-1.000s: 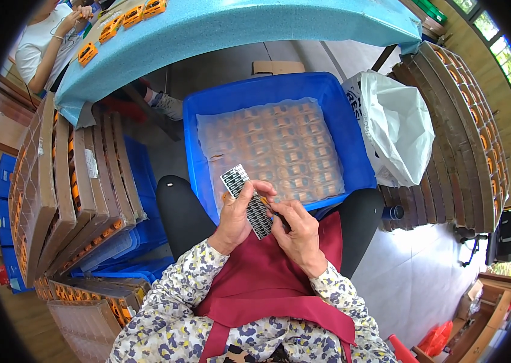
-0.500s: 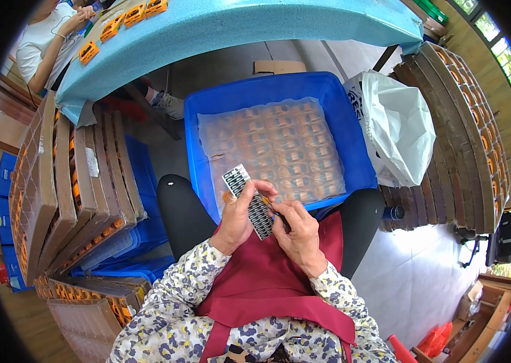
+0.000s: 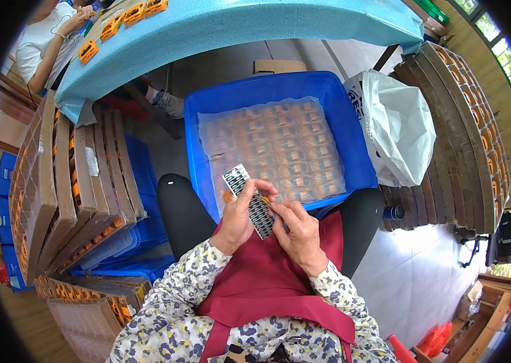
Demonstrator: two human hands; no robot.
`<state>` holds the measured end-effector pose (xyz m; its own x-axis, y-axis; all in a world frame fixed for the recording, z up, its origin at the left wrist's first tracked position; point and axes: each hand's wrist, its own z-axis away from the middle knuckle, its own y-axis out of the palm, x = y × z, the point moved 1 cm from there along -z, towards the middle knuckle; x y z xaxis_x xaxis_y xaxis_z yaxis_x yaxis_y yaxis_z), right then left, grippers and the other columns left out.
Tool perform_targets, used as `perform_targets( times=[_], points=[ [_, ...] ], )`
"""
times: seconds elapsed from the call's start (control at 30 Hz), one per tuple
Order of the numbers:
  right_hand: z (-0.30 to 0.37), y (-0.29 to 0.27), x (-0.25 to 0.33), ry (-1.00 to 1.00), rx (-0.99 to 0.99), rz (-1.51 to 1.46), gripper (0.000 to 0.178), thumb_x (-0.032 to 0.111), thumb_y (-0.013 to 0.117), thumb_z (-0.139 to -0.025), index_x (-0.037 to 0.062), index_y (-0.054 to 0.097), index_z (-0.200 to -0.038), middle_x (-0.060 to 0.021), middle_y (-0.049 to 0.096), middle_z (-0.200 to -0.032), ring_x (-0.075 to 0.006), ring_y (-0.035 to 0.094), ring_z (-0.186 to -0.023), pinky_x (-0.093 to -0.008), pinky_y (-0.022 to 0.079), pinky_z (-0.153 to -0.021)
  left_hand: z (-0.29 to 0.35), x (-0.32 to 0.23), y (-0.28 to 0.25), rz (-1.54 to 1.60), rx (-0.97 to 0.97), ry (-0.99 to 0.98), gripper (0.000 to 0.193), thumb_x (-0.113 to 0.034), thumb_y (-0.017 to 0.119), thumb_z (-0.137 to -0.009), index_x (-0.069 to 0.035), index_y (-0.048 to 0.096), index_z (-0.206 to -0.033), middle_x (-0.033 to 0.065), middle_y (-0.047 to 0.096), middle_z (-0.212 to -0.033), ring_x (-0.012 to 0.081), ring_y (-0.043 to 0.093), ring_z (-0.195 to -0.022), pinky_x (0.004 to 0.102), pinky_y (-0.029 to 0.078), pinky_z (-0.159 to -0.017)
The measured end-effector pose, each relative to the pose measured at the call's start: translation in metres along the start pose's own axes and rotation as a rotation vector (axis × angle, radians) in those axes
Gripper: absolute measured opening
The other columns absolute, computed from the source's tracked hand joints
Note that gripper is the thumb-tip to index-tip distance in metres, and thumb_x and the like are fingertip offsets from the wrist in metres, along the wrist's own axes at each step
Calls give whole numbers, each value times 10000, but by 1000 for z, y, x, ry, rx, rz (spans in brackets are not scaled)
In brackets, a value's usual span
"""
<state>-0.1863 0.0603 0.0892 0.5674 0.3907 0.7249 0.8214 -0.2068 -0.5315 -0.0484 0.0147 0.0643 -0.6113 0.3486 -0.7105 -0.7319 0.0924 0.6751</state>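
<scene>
My left hand [image 3: 237,218] is closed on a narrow sticker sheet [image 3: 261,219], black with rows of small pale marks, its thumb lying across the front. A bit of something orange [image 3: 266,200] shows between the two hands, mostly hidden by fingers. My right hand [image 3: 298,231] is pinched at that orange bit, beside the sheet's right edge; whatever its fingertips hold is too small to make out. Below the hands is a blue bin [image 3: 192,142], where a translucent sheet [image 3: 219,134] covers rows of orange toy cars. Another orange patch [image 3: 227,196] peeks out left of my left hand.
Stacked cardboard trays of orange toys stand left [image 3: 80,181] and right [image 3: 461,133]. A white plastic bag [image 3: 397,127] sits against the bin's right side. Ahead is a table with a blue cloth [image 3: 237,27], bearing several orange toy cars [image 3: 112,28]. Another person [image 3: 44,45] sits far left.
My right fingertips have shifted slightly and drawn closer together beside the sticker sheet. My left hand and the sheet stay nearly where they were.
</scene>
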Motion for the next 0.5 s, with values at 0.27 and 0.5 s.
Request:
perform_targets(
  times=[0.27,0.5],
  points=[
    [3,-1,1,-75,27,111,346,-83,670,-723,8,625,-1054,-115,628,-947,-254,657,-709,-326,538,-579,-1,1,-2,-26,21,19,370,-362,412,-1034,-41,596,-1026,64,620,-987,132,590,-893,276,531,-715],
    [4,1,1,-160,24,229,382,-72,680,-698,-2,623,-1069,-112,616,-964,-246,660,-744,-318,541,-595,-2,2,-1,-24,13,30,369,-352,414,-1034,-30,594,-1028,70,625,-974,140,592,-893,280,525,-741]
  ],
)
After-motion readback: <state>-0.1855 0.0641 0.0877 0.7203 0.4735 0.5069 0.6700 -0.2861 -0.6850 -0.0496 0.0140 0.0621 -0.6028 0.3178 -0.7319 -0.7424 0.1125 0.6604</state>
